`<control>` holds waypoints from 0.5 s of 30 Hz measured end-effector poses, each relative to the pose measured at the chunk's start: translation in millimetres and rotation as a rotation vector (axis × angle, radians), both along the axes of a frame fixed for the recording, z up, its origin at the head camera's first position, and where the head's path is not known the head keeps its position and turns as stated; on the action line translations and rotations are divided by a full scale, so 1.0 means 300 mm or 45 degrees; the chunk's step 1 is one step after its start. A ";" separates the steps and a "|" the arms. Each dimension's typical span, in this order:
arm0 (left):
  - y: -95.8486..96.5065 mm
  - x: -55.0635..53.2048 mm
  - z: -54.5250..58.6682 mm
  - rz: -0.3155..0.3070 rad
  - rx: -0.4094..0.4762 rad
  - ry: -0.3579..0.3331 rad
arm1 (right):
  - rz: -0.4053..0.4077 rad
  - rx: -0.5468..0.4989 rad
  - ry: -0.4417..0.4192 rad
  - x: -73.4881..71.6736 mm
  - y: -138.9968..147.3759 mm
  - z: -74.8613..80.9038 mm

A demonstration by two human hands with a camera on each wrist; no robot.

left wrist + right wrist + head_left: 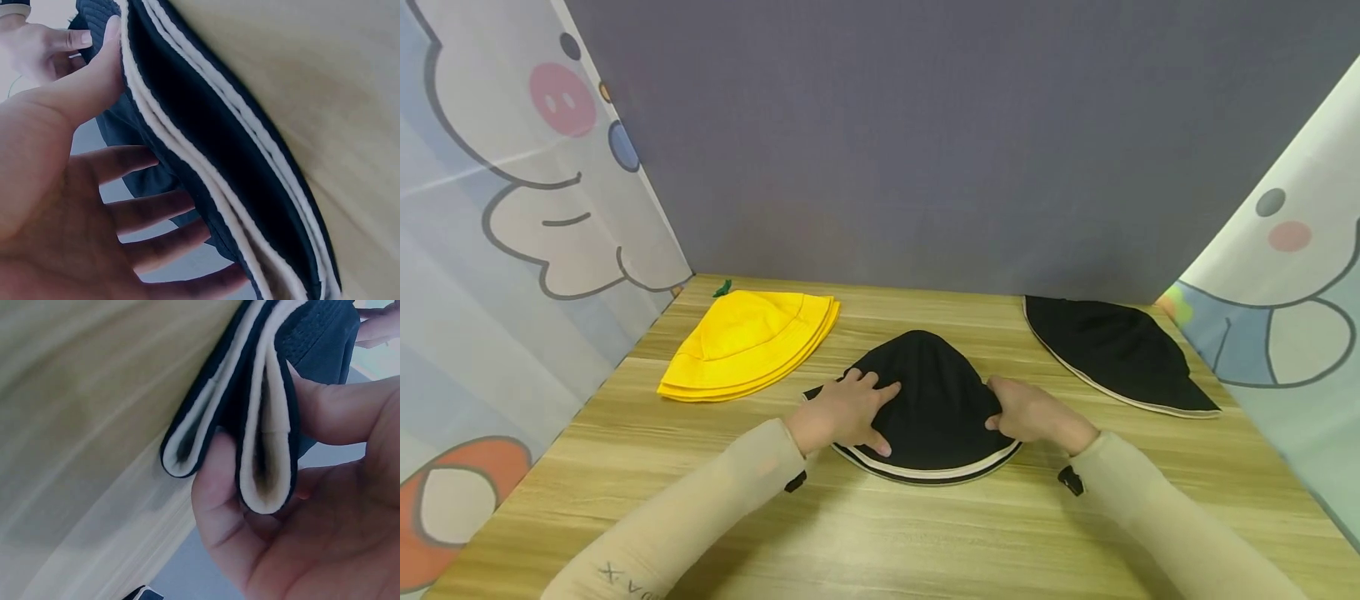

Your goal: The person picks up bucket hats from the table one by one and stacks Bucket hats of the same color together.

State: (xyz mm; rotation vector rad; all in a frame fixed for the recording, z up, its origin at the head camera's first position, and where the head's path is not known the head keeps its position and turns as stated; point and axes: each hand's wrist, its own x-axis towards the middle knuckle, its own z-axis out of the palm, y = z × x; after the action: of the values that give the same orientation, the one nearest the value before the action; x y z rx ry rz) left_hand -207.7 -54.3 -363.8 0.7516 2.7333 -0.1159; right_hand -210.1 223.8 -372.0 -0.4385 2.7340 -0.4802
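Two folded black bucket hats lie stacked in the middle of the table; the upper black hat (925,400) has its crown pointing away and its cream-edged brim toward me. My left hand (842,410) rests on its left side, fingers spread over the cloth and thumb near the brim. With thumb and fingers, my right hand (1032,410) pinches the upper hat's right brim corner. In the right wrist view the lower black hat (187,447) shows as a separate fold beneath, with a finger between the two. The left wrist view shows a gap between their brims.
Yellow bucket hats (752,333), stacked and folded, lie at the back left with a small green leaf piece (722,288) behind. Another folded black hat (1112,350) lies at the back right. A grey panel (895,150) stands behind the wooden table (925,542), with printed curtains at both sides.
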 end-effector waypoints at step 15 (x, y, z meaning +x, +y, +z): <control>0.019 -0.085 0.007 0.041 -0.051 -0.058 | -0.036 -0.139 0.009 -0.063 0.065 0.019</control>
State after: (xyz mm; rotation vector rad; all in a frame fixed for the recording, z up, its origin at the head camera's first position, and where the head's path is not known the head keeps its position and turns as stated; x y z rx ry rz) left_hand -233.1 -48.7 -361.6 0.6900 2.6906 -0.1443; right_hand -229.0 243.1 -366.2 -0.4294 2.7331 -0.6393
